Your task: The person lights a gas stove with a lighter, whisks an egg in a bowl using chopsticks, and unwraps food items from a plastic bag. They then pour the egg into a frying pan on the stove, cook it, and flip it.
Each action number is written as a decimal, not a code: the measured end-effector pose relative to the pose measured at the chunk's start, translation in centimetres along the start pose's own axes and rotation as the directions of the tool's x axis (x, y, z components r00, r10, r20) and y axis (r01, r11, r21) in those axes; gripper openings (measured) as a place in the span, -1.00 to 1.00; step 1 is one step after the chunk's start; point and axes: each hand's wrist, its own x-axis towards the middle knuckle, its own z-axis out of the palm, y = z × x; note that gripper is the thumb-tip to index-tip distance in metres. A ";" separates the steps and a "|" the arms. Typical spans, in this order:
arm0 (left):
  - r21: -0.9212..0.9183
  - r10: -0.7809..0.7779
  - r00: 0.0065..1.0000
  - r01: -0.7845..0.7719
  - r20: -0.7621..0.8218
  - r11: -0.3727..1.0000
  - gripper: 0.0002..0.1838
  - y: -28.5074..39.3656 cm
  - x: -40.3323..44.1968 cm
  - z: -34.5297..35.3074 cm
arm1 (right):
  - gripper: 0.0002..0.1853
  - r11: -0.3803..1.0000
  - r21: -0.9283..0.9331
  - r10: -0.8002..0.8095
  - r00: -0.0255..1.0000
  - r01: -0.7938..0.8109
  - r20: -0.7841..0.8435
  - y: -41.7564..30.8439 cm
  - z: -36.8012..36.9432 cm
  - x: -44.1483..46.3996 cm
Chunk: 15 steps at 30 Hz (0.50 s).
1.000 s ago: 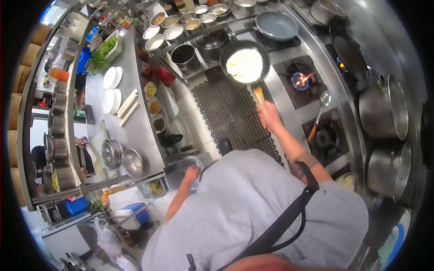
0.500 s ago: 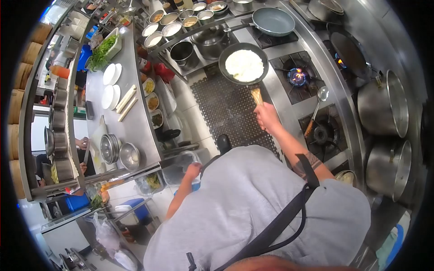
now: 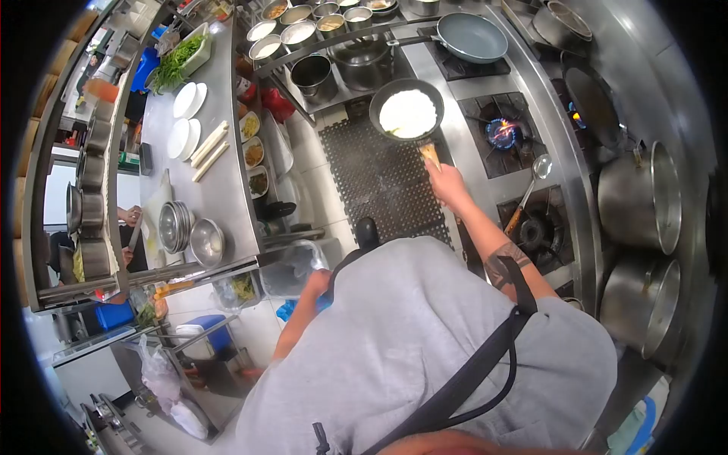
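Observation:
My right hand [image 3: 447,184] is closed around the light wooden handle [image 3: 430,155] of a dark frying pan [image 3: 436,91]. A round, flat white food [image 3: 408,112] covers most of the pan's base. The pan is held level over the floor mat, left of the stove and off the burners. At my waist, my left hand [image 3: 318,283] is curled closed beside a clear plastic bin [image 3: 292,267]. Whatever its fingers hold, if anything, is hidden. Something blue [image 3: 324,300] shows just below that hand.
A lit burner [image 3: 502,133] is right of the pan, with a ladle [image 3: 531,189] on the stove below it. A grey pan [image 3: 472,38] stands behind. Pots line the right side. On the left counter [image 3: 205,174] are plates, greens and bowls. Another person's hands [image 3: 130,216] hold a knife.
The white food now lies rounder and whiter in the pan. My right hand with the pan has shifted slightly. My left hand is a little closer to my body, and the view has turned slightly.

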 end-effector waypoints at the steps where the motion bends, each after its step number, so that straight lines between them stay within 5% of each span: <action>1: -0.006 0.006 1.000 -0.006 0.003 1.000 -0.71 -1.2 0.5 1.1 | -0.58 0.999 -0.016 0.052 0.998 -0.052 0.026 0.6 -0.6 0.0; 4: -0.176 -0.031 0.999 0.024 -0.035 0.984 -0.69 -2.7 1.2 2.8 | -0.50 0.960 -0.245 -0.153 0.987 0.138 -0.044 1.2 -2.4 3.9; 6: -0.090 -0.005 1.000 0.004 -0.004 0.996 -0.68 -2.9 1.7 2.8 | -0.47 0.820 -0.450 -0.428 0.901 0.353 -0.074 -3.0 -4.7 5.5; 7: 0.098 0.080 0.997 -0.080 0.001 0.992 -0.68 -2.3 1.6 2.1 | -0.45 0.671 -0.571 -0.613 0.787 0.474 -0.067 -6.8 -6.2 5.0; 8: 0.229 0.143 0.987 -0.156 0.074 0.961 -0.69 -2.1 1.7 1.7 | -0.46 0.684 -0.517 -0.634 0.770 0.514 -0.074 -11.7 -7.8 2.8; 9: 0.182 -0.006 1.000 0.000 0.030 0.983 -0.71 -1.7 2.0 1.8 | -0.46 0.687 -0.460 -0.664 0.743 0.563 -0.084 -17.5 -9.6 -0.1; 10: 0.420 0.246 0.963 -0.270 0.112 0.866 -0.71 -2.8 2.3 1.8 | -0.46 0.647 -0.511 -0.701 0.706 0.567 -0.104 -22.9 -11.4 -2.6; 11: 0.319 0.278 0.961 -0.266 0.010 0.910 -0.72 -2.6 2.0 1.5 | -0.46 0.605 -0.560 -0.738 0.663 0.566 -0.127 -27.4 -13.1 -4.8; 12: 0.411 0.251 0.960 -0.280 0.125 0.867 -0.73 -2.6 3.0 1.1 | -0.46 0.516 -0.564 -0.815 0.571 0.644 -0.094 -31.2 -15.0 -5.8; 13: 0.455 0.397 0.911 -0.403 0.114 0.794 -0.72 -3.6 3.8 1.3 | -0.45 0.423 -0.567 -0.877 0.476 0.707 -0.061 -34.6 -16.6 -6.0; 14: 0.433 0.381 0.921 -0.376 0.080 0.819 -0.73 -3.4 4.0 1.2 | -0.45 0.402 -0.574 -0.894 0.442 0.713 -0.076 -37.2 -17.6 -5.7; 15: 0.403 0.359 0.931 -0.351 0.060 0.845 -0.74 -3.1 4.1 0.8 | -0.45 0.502 -0.584 -0.831 0.542 0.638 -0.123 -39.5 -18.5 -5.3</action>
